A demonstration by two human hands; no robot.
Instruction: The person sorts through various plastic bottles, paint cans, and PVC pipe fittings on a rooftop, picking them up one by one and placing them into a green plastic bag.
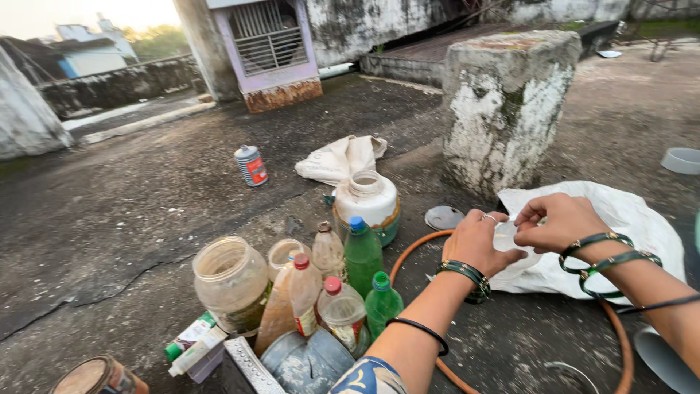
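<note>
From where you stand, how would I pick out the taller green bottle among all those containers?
Start at the big white jar with the open mouth, standing on the concrete roof floor. Just in front of it is a huddle of bottles and jars. The taller green bottle stands at the huddle's back; it alone has a blue cap, while the shorter green bottle has a green one.

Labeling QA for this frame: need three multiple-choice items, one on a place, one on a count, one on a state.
1. Where does the striped can stand?
A. apart from the bottles, on bare ground
B. on the white sack
C. inside the big clear jar

2. How many green bottles are in the bottle group?
A. one
B. two
C. four

3. What are the hands doing?
A. both hang empty
B. both hold a small clear container
C. one grips the hose

Key: 1 A, it sits alone behind the group. 2 B, a tall one and a short one. 3 B, left hand and right hand meet around the container.
</note>
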